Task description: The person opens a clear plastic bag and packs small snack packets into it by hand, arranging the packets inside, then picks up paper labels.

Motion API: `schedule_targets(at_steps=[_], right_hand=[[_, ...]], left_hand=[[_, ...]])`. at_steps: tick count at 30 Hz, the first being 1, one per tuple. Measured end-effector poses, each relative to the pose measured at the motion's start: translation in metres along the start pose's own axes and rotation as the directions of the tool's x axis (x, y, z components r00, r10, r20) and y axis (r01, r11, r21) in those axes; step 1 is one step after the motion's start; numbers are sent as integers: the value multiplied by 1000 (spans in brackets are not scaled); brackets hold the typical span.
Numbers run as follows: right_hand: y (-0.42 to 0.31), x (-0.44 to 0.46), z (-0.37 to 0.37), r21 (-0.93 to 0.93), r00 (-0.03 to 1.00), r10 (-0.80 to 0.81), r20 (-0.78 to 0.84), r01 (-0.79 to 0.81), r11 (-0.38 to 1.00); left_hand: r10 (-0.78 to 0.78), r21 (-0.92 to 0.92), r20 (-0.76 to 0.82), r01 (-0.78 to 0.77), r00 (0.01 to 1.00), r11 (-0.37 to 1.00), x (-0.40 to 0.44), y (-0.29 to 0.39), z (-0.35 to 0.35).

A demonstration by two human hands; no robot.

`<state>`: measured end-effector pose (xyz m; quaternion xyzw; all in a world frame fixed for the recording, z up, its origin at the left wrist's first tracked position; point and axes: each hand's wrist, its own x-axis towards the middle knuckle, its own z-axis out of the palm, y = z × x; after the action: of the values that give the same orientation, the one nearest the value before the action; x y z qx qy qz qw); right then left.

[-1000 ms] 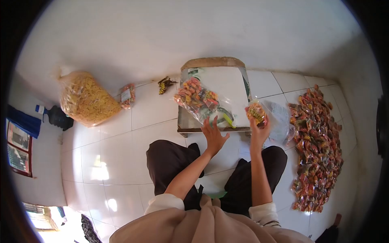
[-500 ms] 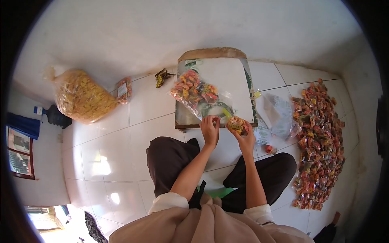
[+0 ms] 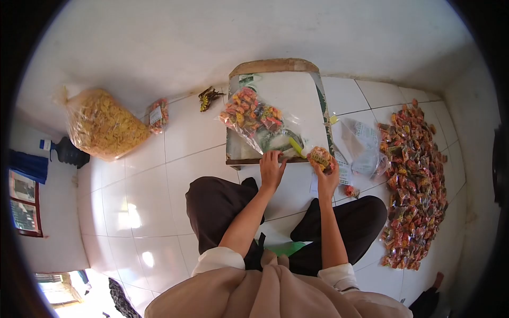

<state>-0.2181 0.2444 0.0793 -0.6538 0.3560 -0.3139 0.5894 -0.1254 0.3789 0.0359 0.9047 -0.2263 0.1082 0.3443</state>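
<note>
A small clear packet of orange and red snacks with a label [image 3: 320,156] is gripped in my right hand [image 3: 326,177], at the front right corner of the low table [image 3: 299,100]. My left hand [image 3: 271,170] is at the table's front edge, its fingers curled together; whatever they pinch, if anything, is too small to make out. Just beyond it lies a larger clear plastic bag of similar small packets [image 3: 249,114], its lower corner reaching close to my left fingers. A yellow-green strip-like object [image 3: 296,146] lies on the table between my hands.
Many filled packets [image 3: 416,185] cover the tiles at right. Clear plastic bags [image 3: 363,146] and one small packet [image 3: 350,191] lie beside the table. Leftward are a big bag of yellowish chips [image 3: 106,127], a labelled bag [image 3: 157,116], bananas [image 3: 208,99] and a water jug [image 3: 72,152].
My right hand has moved slightly right with the packet, which now sits farther from my left hand. My left hand has shifted a little to the left. The whole view has tilted slightly.
</note>
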Motion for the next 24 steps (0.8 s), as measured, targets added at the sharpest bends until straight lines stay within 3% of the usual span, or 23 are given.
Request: schedule_targets(at_steps=[2,7,10,13,17,19,24], right_hand=[[0,-4,3,-36,999,-8,38,9,999],[9,-1,5,31,998,54,45,-55,998],[8,-1,2,8,996,80,37,-80,997],[11,-2,4,-7,1000,5,29,-5,1000],[8,-4,4,-63,998,42,38,-39,997],[7,-5,8,-55,998,38,52,-35,998],[-14,-18,21,-52,992,-84,99,89,995]], left_hand=[[-31,-65,21,32,999,997,-2,-8,3],[158,93,27,-160,987,983,2,11,-13],[97,125,49,-103,994,987,4,9,-11],[123,84,37,-126,992,989,4,-2,-5],[136,32,-24,-135,990,990,7,-10,1],[-179,-372,86,198,980,907,7,-10,-2],[-249,-497,112,271,962,824,3,-15,-9]])
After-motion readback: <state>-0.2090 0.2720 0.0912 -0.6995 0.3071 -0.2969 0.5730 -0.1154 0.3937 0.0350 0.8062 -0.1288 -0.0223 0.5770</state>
